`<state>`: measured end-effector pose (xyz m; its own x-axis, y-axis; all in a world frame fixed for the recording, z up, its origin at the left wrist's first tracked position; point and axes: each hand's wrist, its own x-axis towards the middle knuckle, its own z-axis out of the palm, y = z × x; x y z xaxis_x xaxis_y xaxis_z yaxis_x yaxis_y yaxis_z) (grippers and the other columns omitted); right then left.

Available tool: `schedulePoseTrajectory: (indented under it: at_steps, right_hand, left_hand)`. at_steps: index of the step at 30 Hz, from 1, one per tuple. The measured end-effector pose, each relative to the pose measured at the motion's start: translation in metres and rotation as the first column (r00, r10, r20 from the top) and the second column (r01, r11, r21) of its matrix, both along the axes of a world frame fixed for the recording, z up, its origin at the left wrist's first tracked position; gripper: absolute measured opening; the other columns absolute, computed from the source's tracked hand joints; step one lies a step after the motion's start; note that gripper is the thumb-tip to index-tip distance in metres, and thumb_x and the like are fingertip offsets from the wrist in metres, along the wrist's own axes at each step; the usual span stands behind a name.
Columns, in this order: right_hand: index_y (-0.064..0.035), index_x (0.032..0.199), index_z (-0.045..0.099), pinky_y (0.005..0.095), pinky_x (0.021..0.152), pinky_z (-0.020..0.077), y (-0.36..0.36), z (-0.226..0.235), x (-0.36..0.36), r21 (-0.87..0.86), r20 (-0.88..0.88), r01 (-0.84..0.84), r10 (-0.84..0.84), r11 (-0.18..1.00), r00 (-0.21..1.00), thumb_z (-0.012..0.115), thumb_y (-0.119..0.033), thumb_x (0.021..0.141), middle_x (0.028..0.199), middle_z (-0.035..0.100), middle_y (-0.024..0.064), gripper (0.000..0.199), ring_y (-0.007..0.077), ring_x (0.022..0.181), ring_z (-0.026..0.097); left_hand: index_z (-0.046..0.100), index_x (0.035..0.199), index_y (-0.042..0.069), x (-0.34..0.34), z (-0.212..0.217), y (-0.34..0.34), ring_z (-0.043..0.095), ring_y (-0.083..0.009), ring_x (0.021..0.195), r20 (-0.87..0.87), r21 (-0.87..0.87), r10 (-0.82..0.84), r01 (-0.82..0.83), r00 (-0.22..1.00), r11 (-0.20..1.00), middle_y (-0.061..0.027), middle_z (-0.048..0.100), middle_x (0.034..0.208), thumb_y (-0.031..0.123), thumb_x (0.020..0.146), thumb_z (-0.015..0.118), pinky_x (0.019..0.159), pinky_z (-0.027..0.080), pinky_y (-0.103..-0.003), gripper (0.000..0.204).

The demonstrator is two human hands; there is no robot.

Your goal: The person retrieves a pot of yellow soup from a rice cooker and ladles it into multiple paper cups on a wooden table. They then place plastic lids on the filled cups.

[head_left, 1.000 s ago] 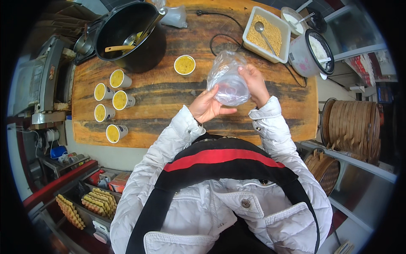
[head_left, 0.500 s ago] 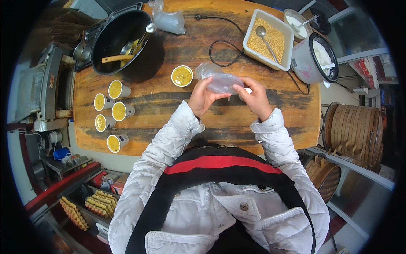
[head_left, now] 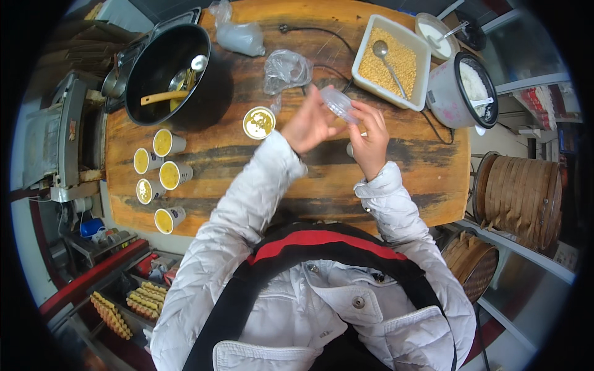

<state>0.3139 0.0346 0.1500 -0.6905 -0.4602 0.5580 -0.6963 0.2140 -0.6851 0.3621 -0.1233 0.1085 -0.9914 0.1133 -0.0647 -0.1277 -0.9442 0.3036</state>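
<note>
In front of me, my right hand (head_left: 371,141) pinches clear round plastic lids (head_left: 338,104), apparently a small stack, by their near edge. My left hand (head_left: 306,125) is beside the lids' left edge, somewhat blurred, thumb and fingers apart; whether a fingertip touches the lids is hard to see. Left of it stands an uncovered paper cup (head_left: 258,123) of yellow liquid with glare on its surface. Several more filled cups (head_left: 176,175) stand in a group at the table's left. A crumpled clear plastic bag (head_left: 288,72) lies beyond my hands.
A large black pot (head_left: 216,86) with ladles stands far left, near another clear bag (head_left: 241,39). At the far right are a tub of yellow beans (head_left: 424,77), a white bowl (head_left: 440,52) and a rice cooker (head_left: 447,93). A black cord (head_left: 328,29) crosses the wooden table (head_left: 309,201).
The lids have tilted up, with my right hand keeping hold. My left hand has shifted off their near left edge. The crumpled bag, partly behind the lids before, now shows separately.
</note>
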Motion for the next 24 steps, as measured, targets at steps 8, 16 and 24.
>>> schedulePoseTrajectory:
  at_steps: [8,16,24]
  right_hand:
    - [-0.0047,0.143,0.026,0.0412,0.107,0.0327,-0.013,0.009,0.039,-0.148,0.658,-0.518,0.475,0.843,0.584,0.076,-0.024,0.077,0.146,0.031,0.0123,0.084,0.0268,0.136,0.031]
    - [-0.0043,0.142,0.031,0.0373,0.101,0.0402,-0.034,0.011,0.076,-0.159,0.789,-0.679,0.505,0.717,0.348,0.072,-0.021,0.082,0.138,0.040,0.0145,0.074,0.0232,0.127,0.041]
    - [-0.0041,0.136,0.043,0.0397,0.100,0.0387,-0.105,-0.046,0.057,0.319,0.507,-0.527,0.328,0.787,0.797,0.072,-0.031,0.079,0.131,0.047,0.0215,0.069,0.0335,0.121,0.046]
  left_hand:
    - [0.023,0.145,0.012,0.098,0.022,-0.015,0.047,-0.0213,0.120,0.007,-0.514,0.125,-0.104,0.992,0.851,-0.0093,0.041,0.133,0.034,0.090,0.062,0.094,0.046,-0.038,0.071]
    - [0.024,0.144,0.008,0.166,0.015,-0.016,0.048,-0.0224,0.120,0.080,-0.509,0.187,-0.121,0.979,0.852,-0.0111,0.043,0.133,0.034,0.089,0.063,0.096,0.046,-0.039,0.072]
    - [0.041,0.126,0.013,0.221,-0.045,-0.053,0.055,-0.0285,0.109,0.420,-0.408,0.467,-0.297,0.778,0.863,-0.0081,0.049,0.115,0.030,0.090,0.059,0.091,0.048,-0.047,0.043]
